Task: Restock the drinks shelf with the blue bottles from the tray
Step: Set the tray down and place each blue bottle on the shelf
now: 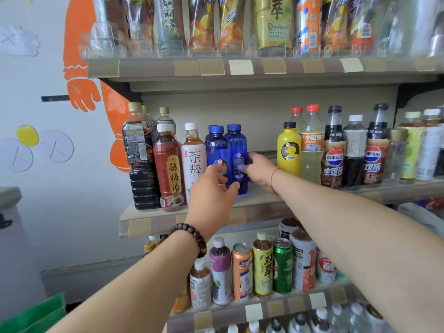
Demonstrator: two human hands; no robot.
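Observation:
Several blue bottles with blue caps stand in two rows on the middle shelf (259,200), between a white tea bottle (194,159) and a gap. My left hand (212,191) wraps around the lower part of the front left blue bottle (217,150). My right hand (260,170) grips the front right blue bottle (237,145) from its right side, thumb on the label and fingers behind it. Both bottles stand upright on the shelf board. No tray is in view.
A yellow bottle (289,150) stands to the right past a bare stretch of shelf, then soda and cola bottles (334,150). Dark and red tea bottles (168,164) fill the left end. Shelves above and below hold more drinks. A green object (36,316) sits at the bottom left.

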